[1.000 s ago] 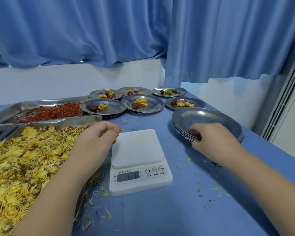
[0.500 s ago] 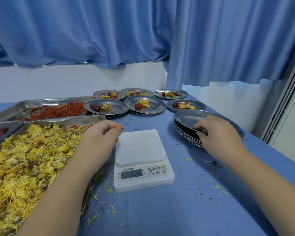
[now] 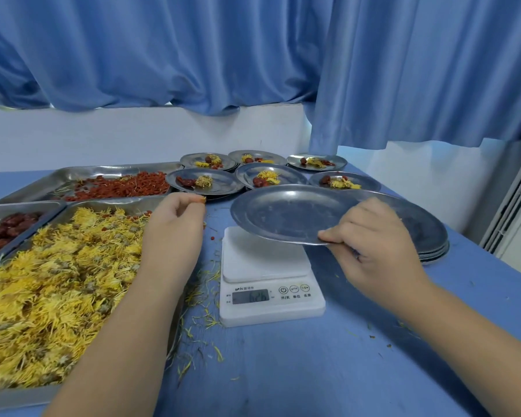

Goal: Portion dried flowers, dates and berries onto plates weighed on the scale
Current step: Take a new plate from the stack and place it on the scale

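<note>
Holding an empty plate by its near right rim, the right hand had its grip pinched on the metal edge, thumb below and fingers above. The plate hung tilted above the scale, not touching it. The white platform lay just below and toward the left of that grip, so the coming move looked like a short drop down and leftward to seat the plate flat. The right hand was plainly the nearer one for that.

The left hand hovered left of the scale, fingertips pressed together on what seemed a few red berries, though these were too small to be sure of. It lay over the near corner of the flower tray.

Right of the right grip sat the plate stack; beyond it six filled plates crowded the far bench. Room around the scale was open in front and to the right, tight on the left against the tray edge. The scale's display was too blurred to read.
</note>
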`<state>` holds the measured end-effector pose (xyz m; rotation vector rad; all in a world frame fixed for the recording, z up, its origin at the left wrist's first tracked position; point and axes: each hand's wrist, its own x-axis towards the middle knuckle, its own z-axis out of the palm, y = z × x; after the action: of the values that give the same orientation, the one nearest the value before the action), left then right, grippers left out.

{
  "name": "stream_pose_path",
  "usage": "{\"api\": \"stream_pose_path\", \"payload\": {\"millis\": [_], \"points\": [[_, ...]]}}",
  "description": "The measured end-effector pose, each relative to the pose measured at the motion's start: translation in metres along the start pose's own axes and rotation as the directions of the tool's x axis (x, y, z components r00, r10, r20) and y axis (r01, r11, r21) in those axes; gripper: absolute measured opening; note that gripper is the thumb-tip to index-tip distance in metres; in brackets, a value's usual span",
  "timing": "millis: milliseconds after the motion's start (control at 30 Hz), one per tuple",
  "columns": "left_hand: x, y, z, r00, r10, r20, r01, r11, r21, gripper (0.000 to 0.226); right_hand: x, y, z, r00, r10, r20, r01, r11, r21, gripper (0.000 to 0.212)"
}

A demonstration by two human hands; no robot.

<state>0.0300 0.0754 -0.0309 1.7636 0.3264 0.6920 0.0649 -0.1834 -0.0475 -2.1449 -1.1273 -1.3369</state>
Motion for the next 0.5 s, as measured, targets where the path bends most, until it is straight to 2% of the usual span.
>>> {"api": "stream_pose_path", "payload": {"millis": [267,500], "points": [[-0.005,0.005,0.000,1.000,-0.002,-0.028,0.002,1.000,0.016,0.013,-0.005,-0.024,0.018,0.995,-0.052,0.081,0.042,0.992,0.117,0.007],[-0.004,0.003,0.000,1.000,0.014,0.002,-0.014,0.998,0.057,0.012,-0.007,-0.030,0.024,0.989,-0.059,0.139,0.046,0.995,0.090,0.009]]}}
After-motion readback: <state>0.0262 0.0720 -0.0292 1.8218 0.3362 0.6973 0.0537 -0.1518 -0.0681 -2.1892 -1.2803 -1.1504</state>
